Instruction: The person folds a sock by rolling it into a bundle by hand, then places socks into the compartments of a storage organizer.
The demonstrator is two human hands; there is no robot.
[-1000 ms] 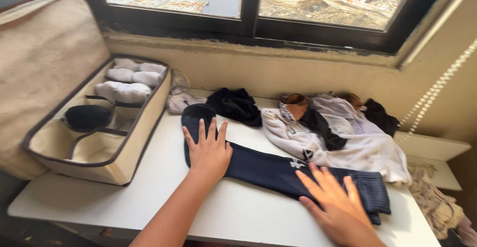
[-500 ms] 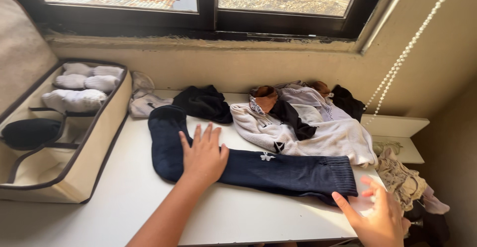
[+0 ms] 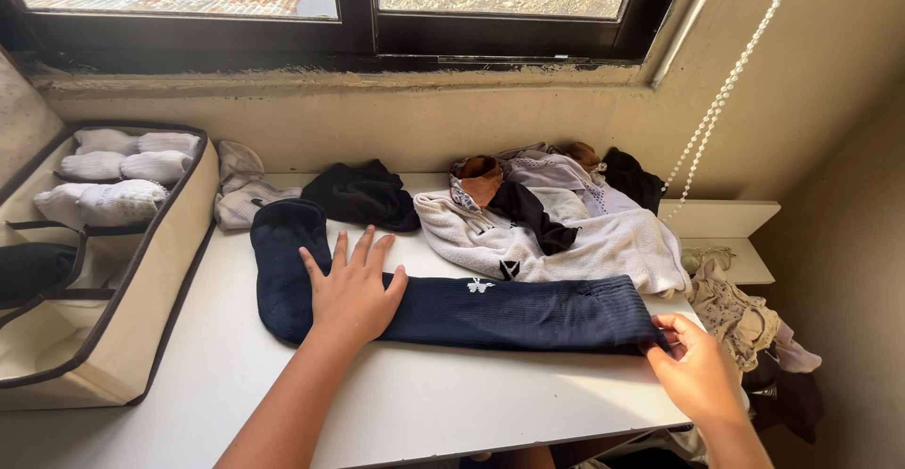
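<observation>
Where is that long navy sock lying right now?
The navy sock lies flat across the middle of the white table, in front of the pale sock pile, under the left hand.

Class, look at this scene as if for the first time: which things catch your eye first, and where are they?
A long navy sock lies flat across the white table, the left hand pressing its heel end and the right hand pinching its cuff. Behind it sits a heap of pale and dark socks, and at the left a beige divided organiser holds rolled white socks.
</observation>
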